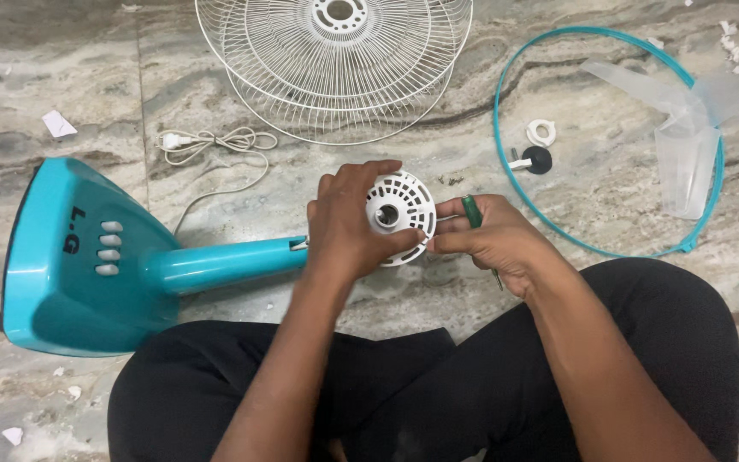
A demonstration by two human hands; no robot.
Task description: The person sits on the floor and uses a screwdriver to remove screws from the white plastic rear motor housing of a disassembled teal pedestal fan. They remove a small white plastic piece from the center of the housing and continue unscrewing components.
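A teal table fan lies on its side on the marble floor, its base (pixel 79 257) at the left and its neck (pixel 224 261) pointing right. My left hand (pixel 344 222) wraps around the white vented motor housing (pixel 399 210) at the end of the neck. My right hand (pixel 493 239) touches the housing's right side while holding a green-handled screwdriver (pixel 472 212), its shaft poking out below the hand.
Two white wire fan guards (pixel 335 68) lie stacked at the top. A teal rim ring (pixel 703 214) at the right encloses a clear fan blade (pixel 686 128), a black knob (pixel 538 159) and a white nut (pixel 542 132). A white power cord (pixel 215 141) is coiled near the base.
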